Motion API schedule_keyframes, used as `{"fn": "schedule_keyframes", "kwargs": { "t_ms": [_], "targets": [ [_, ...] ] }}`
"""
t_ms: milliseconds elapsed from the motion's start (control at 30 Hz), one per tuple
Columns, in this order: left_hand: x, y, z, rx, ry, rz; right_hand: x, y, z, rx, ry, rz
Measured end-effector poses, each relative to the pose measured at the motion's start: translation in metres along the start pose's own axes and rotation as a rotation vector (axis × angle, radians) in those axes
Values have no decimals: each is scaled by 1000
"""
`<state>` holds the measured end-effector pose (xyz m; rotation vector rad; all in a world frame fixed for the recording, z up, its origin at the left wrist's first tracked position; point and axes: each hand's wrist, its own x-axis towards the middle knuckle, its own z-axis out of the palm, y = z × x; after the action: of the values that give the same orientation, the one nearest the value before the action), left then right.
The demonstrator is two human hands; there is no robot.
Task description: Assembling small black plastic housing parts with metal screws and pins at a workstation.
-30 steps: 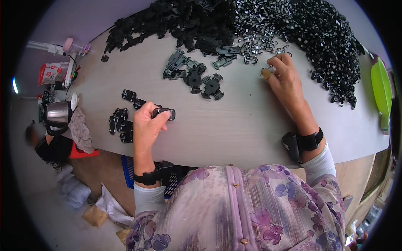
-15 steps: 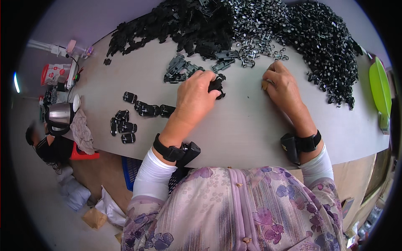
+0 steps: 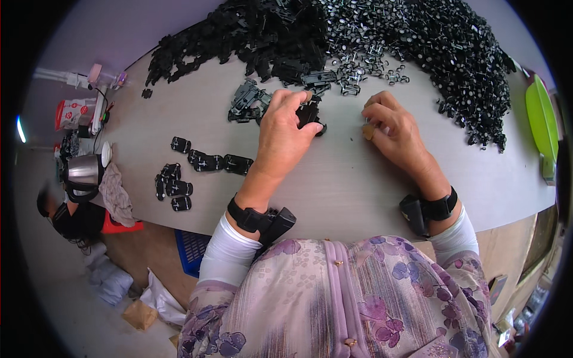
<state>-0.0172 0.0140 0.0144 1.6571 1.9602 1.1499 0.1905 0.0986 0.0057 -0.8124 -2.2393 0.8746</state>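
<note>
My left hand is curled round black plastic toy car chassis pieces, thumb and fingertips at their edges. A small round wheel shows beside the thumb tip. To the right, my right hand pinches a tiny silvery piece, mostly hidden by the fingers; tan tape covers the thumb tip. Grey-green chassis pieces lie just beyond the left hand. Several black chassis with silvery axles rest on the table left of my forearm.
A large heap of black chassis parts covers the table's far side, beside a heap of wheel-and-axle sets. A lime green basin stands at the right edge. Leftward are a kettle, a cloth and another person.
My right hand has moved slightly left, closer to my left hand. The left hand's thumb and forefinger have spread wider around the black pieces. The whole view has shifted a little.
</note>
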Motion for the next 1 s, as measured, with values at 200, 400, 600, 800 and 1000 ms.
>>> {"fn": "schedule_keyframes", "kwargs": {
  "t_ms": [200,400,600,800,1000],
  "targets": [
    [-2,1,3,-328,18,-79,-3,-14,1,307,-67,-107],
    [-8,11,2,-1000,-373,-480,-2,-23,-1,231,56,-261],
    [-10,3,9,-1179,-548,-615,-5,-21,-1,172,-23,-272],
    [-13,4,10,-1194,-500,-606,-5,-24,-3,296,10,-237],
    [-13,2,6,-1192,-586,-655,-7,-27,-1,9,-59,-334]
  ]
}}
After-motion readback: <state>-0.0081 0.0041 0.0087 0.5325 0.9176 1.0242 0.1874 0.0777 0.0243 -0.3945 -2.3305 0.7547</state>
